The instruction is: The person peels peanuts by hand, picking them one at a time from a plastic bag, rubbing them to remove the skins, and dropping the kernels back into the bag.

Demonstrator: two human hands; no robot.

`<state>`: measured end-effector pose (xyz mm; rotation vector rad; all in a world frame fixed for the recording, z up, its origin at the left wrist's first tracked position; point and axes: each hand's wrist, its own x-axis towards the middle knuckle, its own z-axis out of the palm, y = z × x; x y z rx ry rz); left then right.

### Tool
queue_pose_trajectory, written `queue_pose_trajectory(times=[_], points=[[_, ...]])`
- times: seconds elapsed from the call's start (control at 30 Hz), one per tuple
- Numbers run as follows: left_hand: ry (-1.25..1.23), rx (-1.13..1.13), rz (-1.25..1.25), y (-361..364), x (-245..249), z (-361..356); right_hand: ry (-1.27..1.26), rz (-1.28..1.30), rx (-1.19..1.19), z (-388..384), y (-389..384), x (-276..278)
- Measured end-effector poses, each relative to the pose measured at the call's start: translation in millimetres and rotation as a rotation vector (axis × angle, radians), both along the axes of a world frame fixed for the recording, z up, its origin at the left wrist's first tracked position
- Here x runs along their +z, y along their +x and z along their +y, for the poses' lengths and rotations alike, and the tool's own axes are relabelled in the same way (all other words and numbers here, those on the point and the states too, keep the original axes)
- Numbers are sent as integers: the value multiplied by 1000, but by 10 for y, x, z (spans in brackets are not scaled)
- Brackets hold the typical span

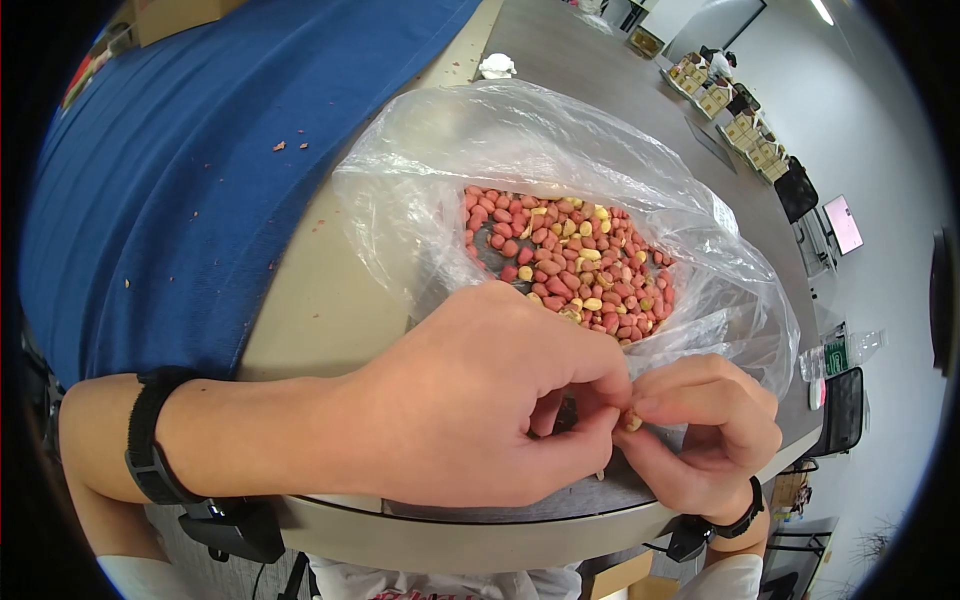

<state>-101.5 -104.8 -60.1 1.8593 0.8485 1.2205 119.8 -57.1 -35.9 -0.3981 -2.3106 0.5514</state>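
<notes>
My left hand [500, 400] reaches in from the left, its thumb and index finger pinched together. My right hand [715, 425] meets it fingertip to fingertip near the table's front edge. Between the right thumb and index finger shows a small pale peanut [632, 421], right beside the left fingertips. Whether the left fingers also grip it or a bit of skin is hidden. Just beyond both hands lies a clear plastic bag [400, 150] with many peanuts [560, 260] on it, mostly red-skinned, some peeled and yellow.
A blue cloth [200, 180] with skin crumbs covers the left side. The grey table [560, 50] stretches away, with a crumpled white tissue [497, 66] behind the bag. On the right are a plastic bottle [845, 352] and a black chair [843, 412]. Another person [720, 65] is far off near stacked boxes.
</notes>
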Motion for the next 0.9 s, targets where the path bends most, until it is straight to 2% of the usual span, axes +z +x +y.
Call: queue_pose_trajectory(times=[0.37, 0.63, 0.9], points=[[40, -59, 48, -23, -23, 39, 61, -56, 31, 22, 30, 2], [194, -7, 30, 8, -60, 18, 66, -57, 60, 7, 35, -13], [147, -16, 15, -7, -35, 16, 5, -19, 39, -14, 24, -14]])
